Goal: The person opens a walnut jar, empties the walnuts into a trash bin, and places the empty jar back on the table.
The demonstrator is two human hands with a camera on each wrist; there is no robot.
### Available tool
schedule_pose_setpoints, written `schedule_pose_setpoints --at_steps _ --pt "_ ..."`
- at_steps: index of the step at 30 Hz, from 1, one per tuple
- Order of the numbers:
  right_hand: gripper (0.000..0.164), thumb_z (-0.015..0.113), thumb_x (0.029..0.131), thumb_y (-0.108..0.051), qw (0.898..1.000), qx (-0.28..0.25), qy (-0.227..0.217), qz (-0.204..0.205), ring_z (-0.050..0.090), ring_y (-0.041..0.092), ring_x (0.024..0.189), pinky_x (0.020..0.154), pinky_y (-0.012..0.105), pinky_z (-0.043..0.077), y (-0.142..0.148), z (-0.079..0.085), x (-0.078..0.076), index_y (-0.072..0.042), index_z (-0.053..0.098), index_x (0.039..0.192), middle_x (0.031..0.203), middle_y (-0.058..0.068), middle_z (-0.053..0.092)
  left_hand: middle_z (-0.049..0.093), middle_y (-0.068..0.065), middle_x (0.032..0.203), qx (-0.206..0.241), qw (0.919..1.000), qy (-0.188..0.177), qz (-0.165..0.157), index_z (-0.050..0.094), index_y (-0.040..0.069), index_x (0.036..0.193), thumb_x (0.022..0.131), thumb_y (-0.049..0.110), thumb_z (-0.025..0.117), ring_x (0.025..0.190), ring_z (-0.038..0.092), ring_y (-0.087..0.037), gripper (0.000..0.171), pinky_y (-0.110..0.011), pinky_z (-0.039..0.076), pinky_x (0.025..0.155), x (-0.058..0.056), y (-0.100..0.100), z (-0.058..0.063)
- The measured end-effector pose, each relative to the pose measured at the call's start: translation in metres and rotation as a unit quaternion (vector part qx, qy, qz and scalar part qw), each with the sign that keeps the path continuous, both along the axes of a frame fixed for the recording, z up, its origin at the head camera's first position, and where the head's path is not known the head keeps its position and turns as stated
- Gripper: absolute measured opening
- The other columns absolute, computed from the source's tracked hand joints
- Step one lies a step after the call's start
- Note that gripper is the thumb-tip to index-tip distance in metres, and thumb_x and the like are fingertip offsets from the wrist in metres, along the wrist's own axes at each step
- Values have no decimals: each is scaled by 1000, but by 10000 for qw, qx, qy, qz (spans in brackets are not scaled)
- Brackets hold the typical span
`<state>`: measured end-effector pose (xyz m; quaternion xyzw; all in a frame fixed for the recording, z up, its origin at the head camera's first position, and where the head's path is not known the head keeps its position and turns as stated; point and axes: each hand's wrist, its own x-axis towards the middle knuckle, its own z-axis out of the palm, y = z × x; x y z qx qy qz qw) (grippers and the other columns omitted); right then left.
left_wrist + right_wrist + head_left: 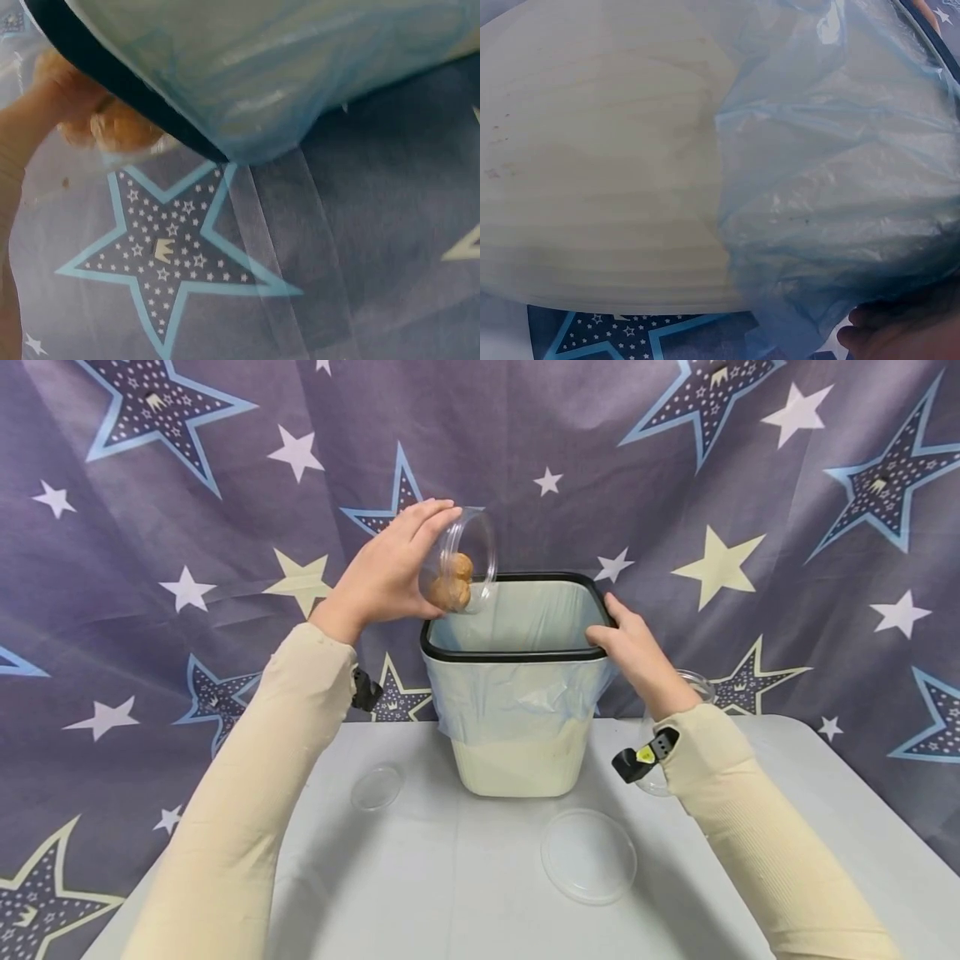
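1. The left hand [390, 578] curls its fingers round a clear round container [459, 560], tipped on its side over the near-left corner of the bin [517, 760]; brown round food pieces [453, 585] sit inside, just beyond the fingertips.
2. The right hand [633, 652] rests with fairly straight fingers on the bin's black rim [510, 653], over the blue liner bag [525, 702].
3. Below the left wrist, a small clear lid [377, 787] lies on the grey table [450, 877].
4. A larger clear lid [588, 856] lies below the right wrist.
5. Another clear container [693, 681] sits behind the right forearm, mostly hidden.
6. A star-printed cloth [187, 485] hangs behind.
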<state>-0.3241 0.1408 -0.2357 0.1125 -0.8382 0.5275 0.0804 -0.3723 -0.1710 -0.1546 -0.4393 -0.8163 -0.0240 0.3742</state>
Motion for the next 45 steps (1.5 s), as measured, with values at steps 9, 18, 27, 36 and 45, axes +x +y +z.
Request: schedule_pose_setpoints --at_steps 9,18,27,36,45 --pt "79 45 81 -12 10000 12 15 5 10 17 142 112 34 19 0 -1 -1 -5 7 150 157 9 7 35 -17 145 235 9994 -170 165 32 2 143 47 23 94 137 28 -30 116 -33 20 115 -2 -6 -4" --pt "79 46 80 -11 10000 22 88 -30 10 17 142 113 33 17 1 -2 -3 -3 9 150 157 10 9 36 -19 144 201 9997 -110 2 33 1 141 47 21 93 136 29 -32 113 -34 21 115 -3 -5 -4" --pt "79 45 80 -11 10000 -8 67 -31 10 17 142 112 33 18 1 -1 -2 -3 8 150 157 11 8 36 -18 144 152 9999 -4 45 34 1 141 47 20 94 136 30 -32 113 -35 22 115 -3 -6 -3" --pt "79 45 80 -11 10000 -46 78 -25 10 17 142 113 33 18 0 -1 -2 -3 8 150 157 10 8 36 -19 144 308 9994 139 -116 34 0 141 46 19 94 136 30 -33 113 -36 16 116 -4 -7 -4" --pt "79 45 80 -11 9999 -32 114 -21 10 17 142 113 33 17 0 -2 -2 -3 9 150 157 12 9 36 -19 145 291 9991 174 -273 33 -1 141 46 22 94 136 30 -32 115 -33 19 115 -6 -8 -7"
